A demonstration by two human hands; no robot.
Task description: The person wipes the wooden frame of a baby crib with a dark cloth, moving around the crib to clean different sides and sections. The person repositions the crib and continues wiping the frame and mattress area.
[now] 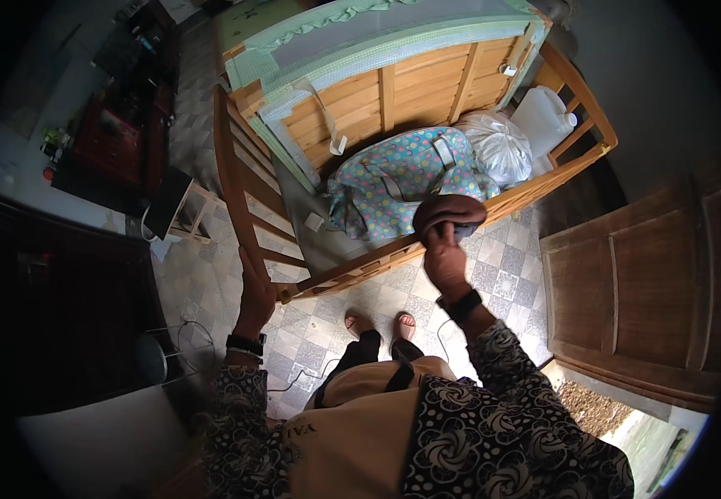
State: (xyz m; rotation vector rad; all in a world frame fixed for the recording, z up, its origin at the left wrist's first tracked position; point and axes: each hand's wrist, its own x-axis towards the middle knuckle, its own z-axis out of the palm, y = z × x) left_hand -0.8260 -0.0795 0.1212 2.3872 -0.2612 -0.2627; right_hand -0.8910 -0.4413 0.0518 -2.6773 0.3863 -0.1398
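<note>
My left hand (255, 293) rests on the wooden end rail (235, 181) of a slatted wooden crib, near its front corner; its fingers are partly hidden. In my right hand (446, 259) is a folded dark brown cloth item (451, 215), perhaps a cap, held over the crib's front rail (360, 268). Behind it, a blue polka-dot fabric bag (391, 181) lies inside the crib. A knotted whitish plastic bag (499, 146) and a translucent plastic jug (544, 118) stand to its right.
A wooden panel unit with green trim (366, 93) leans at the crib's back. A wooden door (641, 287) stands to the right. A small wooden stand (195, 212) is at the left, and a thin cable (304, 377) crosses the tiled floor near my feet.
</note>
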